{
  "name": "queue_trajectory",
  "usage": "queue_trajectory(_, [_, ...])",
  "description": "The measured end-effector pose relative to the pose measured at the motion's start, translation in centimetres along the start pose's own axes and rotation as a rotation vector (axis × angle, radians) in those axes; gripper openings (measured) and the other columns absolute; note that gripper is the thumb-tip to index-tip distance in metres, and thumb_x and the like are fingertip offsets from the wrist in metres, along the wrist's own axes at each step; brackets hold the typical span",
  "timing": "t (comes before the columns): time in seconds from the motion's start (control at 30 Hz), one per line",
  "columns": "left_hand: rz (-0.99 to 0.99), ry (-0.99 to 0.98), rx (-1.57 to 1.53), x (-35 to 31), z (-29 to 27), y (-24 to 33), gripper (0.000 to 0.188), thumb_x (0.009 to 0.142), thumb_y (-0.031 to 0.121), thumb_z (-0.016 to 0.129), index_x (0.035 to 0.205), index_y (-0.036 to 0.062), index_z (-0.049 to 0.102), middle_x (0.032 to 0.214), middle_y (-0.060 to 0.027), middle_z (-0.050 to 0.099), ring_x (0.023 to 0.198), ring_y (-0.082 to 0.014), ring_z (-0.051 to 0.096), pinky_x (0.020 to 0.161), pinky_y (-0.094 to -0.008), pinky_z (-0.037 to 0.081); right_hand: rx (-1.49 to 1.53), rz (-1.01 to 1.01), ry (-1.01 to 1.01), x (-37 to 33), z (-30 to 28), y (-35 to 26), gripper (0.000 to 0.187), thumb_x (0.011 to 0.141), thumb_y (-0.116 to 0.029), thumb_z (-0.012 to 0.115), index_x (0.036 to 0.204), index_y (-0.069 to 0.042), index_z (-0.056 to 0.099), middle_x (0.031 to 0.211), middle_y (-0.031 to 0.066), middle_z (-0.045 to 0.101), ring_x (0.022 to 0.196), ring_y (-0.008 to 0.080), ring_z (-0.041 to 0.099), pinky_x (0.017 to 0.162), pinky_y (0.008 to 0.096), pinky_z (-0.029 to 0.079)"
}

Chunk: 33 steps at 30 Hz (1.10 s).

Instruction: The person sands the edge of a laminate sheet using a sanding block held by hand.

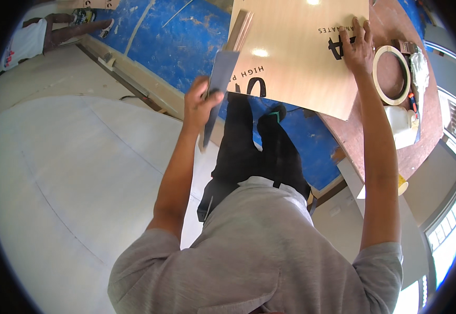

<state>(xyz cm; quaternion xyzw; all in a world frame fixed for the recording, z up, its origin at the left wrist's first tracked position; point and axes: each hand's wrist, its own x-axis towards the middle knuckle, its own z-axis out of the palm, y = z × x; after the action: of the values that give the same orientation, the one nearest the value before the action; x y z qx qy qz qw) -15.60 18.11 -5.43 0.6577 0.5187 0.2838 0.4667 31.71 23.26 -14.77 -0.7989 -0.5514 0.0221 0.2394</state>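
My left hand is closed around a narrow, flat grey strip, which it holds upright and slightly tilted near the left edge of a laminate sheet. The sheet is glossy, pale and wood-toned, with dark printing on it. Brown wood-like strips show just beyond the grey piece; whether they are joined to it I cannot tell. On the right part of the sheet rests my right hand, fingers spread and pressed flat.
A reddish-brown table carries a roll of tape, a brush, a white container and crumpled clear plastic. Blue sheeting covers the floor. A large white panel lies left. Another person is at the far left.
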Motion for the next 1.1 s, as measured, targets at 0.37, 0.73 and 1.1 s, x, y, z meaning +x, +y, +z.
queue_trajectory(0.37, [0.259,-0.062,0.116,23.0,-0.2,-0.1,0.06,0.091,0.033,0.074,0.145,0.0138,0.056,0.15,-0.0121,0.043,0.14,-0.0377,0.037,0.114,-0.052,0.035,0.005,-0.051,-0.007,0.6,0.7,-0.8,0.075,0.098,-0.066,0.05,0.156,-0.018,0.049,0.164,0.0258,0.034,0.147,0.0434,0.04,0.12,0.0544,0.033])
queue_trajectory(0.73, [0.26,0.023,0.343,11.0,0.4,1.1,0.055,0.085,0.034,0.077,0.126,-0.0018,0.071,0.104,-0.0209,0.069,0.097,-0.0345,0.067,0.087,-0.0438,0.053,-0.03,0.014,-0.038,0.2,-0.6,-0.4,0.072,0.099,-0.062,0.054,0.156,-0.018,0.049,0.165,0.0233,0.033,0.148,0.0436,0.039,0.121,0.056,0.031])
queue_trajectory(1.1, [0.249,-0.046,0.581,17.8,0.4,3.0,0.047,0.086,0.03,0.078,0.123,0.0022,0.072,0.098,-0.0177,0.064,0.09,-0.0354,0.064,0.081,-0.0437,0.052,-0.023,0.014,-0.07,-0.1,-1.3,-0.7,0.072,0.099,-0.057,0.055,0.156,-0.014,0.048,0.165,0.0242,0.032,0.149,0.042,0.037,0.121,0.0571,0.029])
